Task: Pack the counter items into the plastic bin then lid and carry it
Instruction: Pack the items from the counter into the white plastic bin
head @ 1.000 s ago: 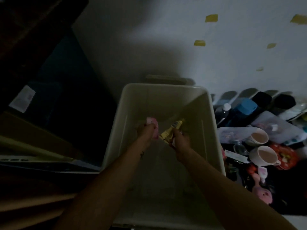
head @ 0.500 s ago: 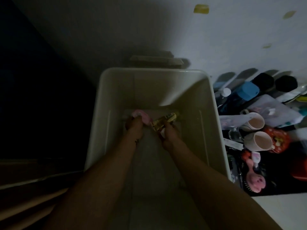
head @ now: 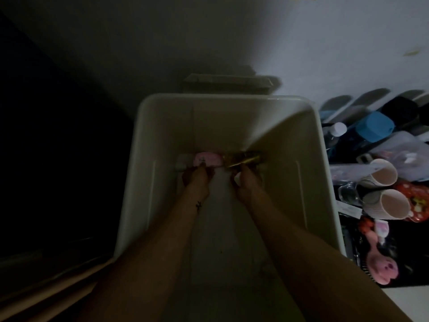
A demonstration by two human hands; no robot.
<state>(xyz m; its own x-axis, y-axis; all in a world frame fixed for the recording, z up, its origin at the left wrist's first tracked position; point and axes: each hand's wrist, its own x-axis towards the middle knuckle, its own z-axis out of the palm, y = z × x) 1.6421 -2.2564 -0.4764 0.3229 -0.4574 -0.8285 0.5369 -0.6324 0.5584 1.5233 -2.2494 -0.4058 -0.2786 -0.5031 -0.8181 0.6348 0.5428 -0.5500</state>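
Note:
A white plastic bin (head: 320,163) stands in front of me, dimly lit. Both my arms reach down to its far end. My left hand (head: 197,176) holds a small pink item (head: 207,158) that lies on the bin floor against the far wall. My right hand (head: 247,180) grips a yellow tube (head: 243,159) lying beside the pink item, also at the bottom. A small white thing shows under my right hand. The fingers of both hands are mostly hidden in shadow.
To the right of the bin, on a dark counter, lie two cream mugs (head: 386,189), a blue-capped container (head: 373,126), a clear bottle (head: 336,131), a pink hairbrush (head: 380,266) and a red item (head: 415,201). A flat lid-like thing (head: 227,81) sits behind the bin.
Both hands have gone lower and further into the bin, bringing the pink item and the yellow tube down to the floor at the far wall.

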